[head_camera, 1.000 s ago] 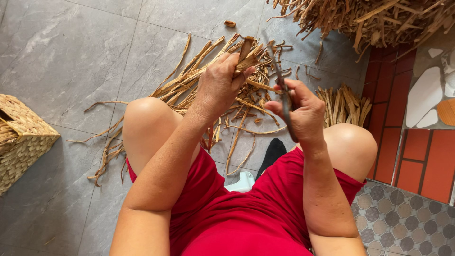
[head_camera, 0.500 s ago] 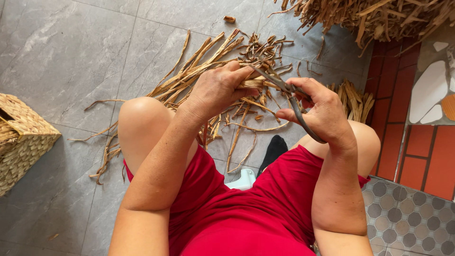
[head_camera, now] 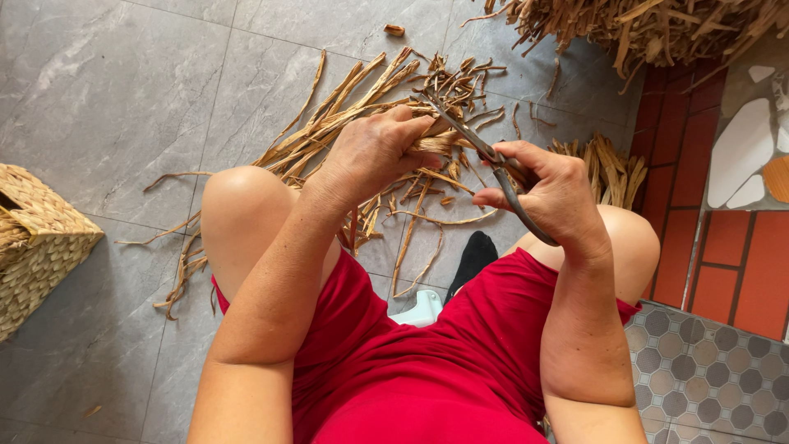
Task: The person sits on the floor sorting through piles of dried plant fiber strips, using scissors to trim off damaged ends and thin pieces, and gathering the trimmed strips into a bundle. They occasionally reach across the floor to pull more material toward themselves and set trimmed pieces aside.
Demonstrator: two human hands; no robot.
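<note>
My left hand grips a bunch of dried brown plant strips above my knees. In my right hand is a pair of dark metal scissors; the blades point up and left and meet the end of the held strips. More dried strips lie spread on the grey tiled floor just beyond my hands. I sit with both knees raised, wearing red.
A woven basket stands at the left edge. A large heap of dried strips fills the top right, with a smaller bundle by my right knee. Red brick paving and patterned tiles lie to the right.
Both hands have shifted slightly. The scissors' blades now reach the end of the held strips, and the view has tilted a little.
</note>
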